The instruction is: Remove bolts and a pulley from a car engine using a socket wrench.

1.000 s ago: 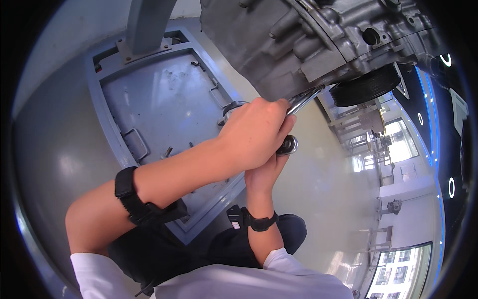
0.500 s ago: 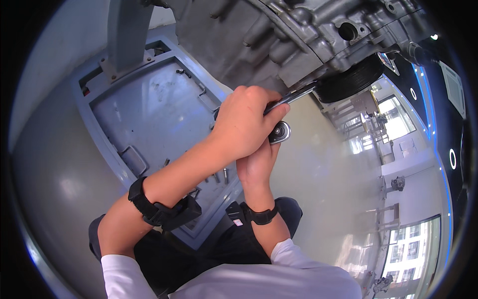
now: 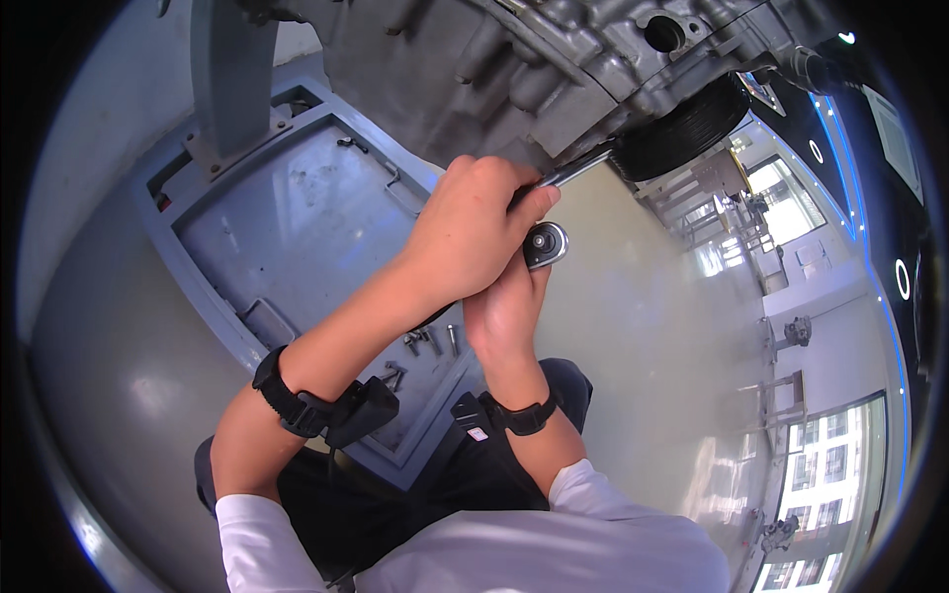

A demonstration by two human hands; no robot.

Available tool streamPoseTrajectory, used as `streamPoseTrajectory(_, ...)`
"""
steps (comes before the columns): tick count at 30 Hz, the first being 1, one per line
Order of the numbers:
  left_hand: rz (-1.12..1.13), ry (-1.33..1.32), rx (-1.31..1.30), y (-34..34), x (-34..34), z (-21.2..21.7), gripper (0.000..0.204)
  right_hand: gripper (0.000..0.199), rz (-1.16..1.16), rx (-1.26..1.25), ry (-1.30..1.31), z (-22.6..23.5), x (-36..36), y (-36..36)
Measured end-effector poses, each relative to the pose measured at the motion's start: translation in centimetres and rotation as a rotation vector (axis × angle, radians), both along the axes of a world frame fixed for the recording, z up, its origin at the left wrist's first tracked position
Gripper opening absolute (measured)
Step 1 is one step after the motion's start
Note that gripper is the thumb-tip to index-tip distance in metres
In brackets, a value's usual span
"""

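My left hand (image 3: 470, 222) is closed in a fist round a shiny steel tool bar (image 3: 581, 170), thumb laid along it. The bar's far end runs up to the underside of the engine (image 3: 554, 89), beside a black ribbed pulley (image 3: 687, 133); its tip is hidden. My right hand (image 3: 502, 316) is under the left one, its fingers mostly covered. The round head of a ratchet wrench (image 3: 545, 244) sticks out to the right between the two hands. Its handle passes behind my left hand and forearm, and my right hand appears closed on it.
Below lies a grey-blue metal stand tray (image 3: 297, 212) with a raised frame and wire handles. Several loose bolts (image 3: 453, 340) lie near its front corner, and a small dark part (image 3: 352, 144) at the back. A thick post (image 3: 232, 84) rises at the left.
The whole view has shifted slightly, with the engine and both hands a little further left and up. More bolts show beneath my left forearm. Both grips look the same.
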State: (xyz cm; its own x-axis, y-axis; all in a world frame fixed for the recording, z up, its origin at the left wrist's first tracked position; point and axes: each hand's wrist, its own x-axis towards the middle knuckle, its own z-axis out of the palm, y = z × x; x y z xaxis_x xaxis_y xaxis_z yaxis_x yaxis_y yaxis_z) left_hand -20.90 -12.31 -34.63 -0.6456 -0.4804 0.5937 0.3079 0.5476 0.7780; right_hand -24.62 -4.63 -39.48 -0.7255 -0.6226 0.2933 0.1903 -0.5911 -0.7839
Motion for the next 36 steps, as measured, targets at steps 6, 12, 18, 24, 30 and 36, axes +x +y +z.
streamPoseTrajectory(6,-0.038,-0.02,0.028,-0.1,0.2,0.4,0.025,0.018,-0.115,0.064,0.095,0.4,-0.3,0.5)
streamPoseTrajectory(12,-0.113,-0.053,0.09,-0.6,0.6,1.2,0.028,0.024,-0.254,0.318,0.376,-0.6,-2.2,5.6)
streamPoseTrajectory(18,-0.017,-0.008,-0.062,-0.6,-0.2,1.0,0.033,0.031,-0.129,-0.061,0.222,-0.5,-4.3,8.9)
streamPoseTrajectory(24,-0.018,-0.046,-0.062,-1.2,-0.3,0.9,0.037,0.034,-0.091,-0.366,0.27,2.1,-3.4,8.2)
streamPoseTrajectory(30,-0.159,-0.218,0.07,-1.7,0.3,2.4,0.038,0.038,0.033,-0.722,0.229,3.6,-3.2,7.5)
streamPoseTrajectory(36,-0.268,-0.301,0.306,-2.0,0.2,3.0,0.033,0.042,0.004,-0.938,0.249,2.6,-2.8,5.9)
